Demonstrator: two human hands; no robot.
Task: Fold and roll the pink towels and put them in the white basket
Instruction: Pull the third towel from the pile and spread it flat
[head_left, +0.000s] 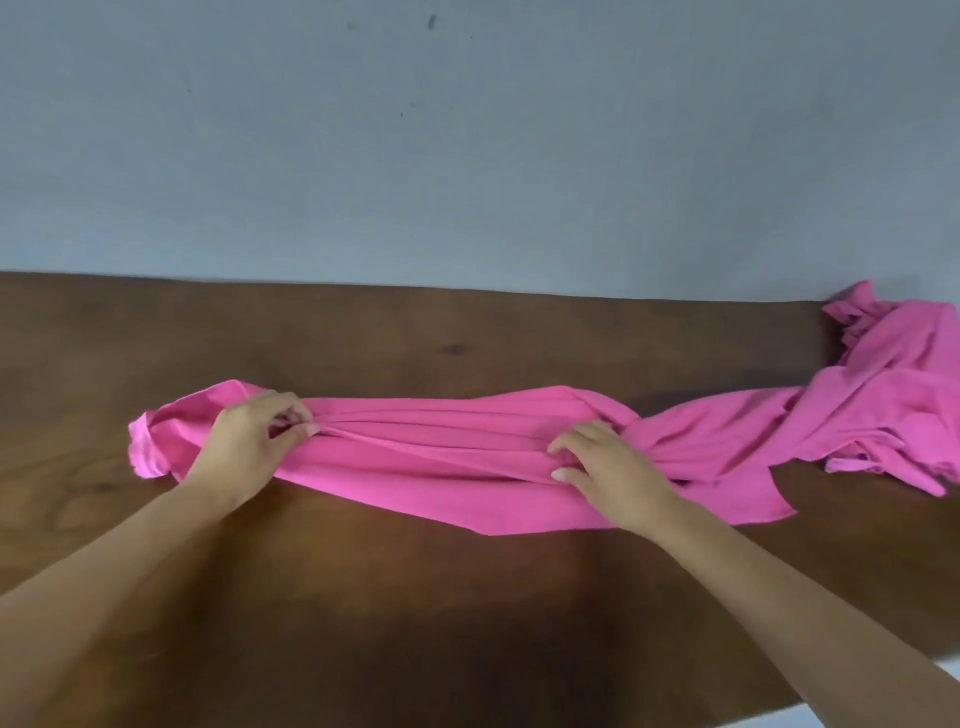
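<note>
Stretching sideways across the table (363, 597), pink towel (441, 457) gathered in long pleats, running rightward into a crumpled pink heap (893, 395).

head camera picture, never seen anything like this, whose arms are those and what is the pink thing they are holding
There is no machine here: a person wears one camera on the head, looking down at their own arms. The left hand and the right hand each pinch a long, gathered pink towel lying across a wooden table. More pink cloth lies bunched at the right, by the grey wall; whether it is a separate piece is unclear. No basket shows.
</note>
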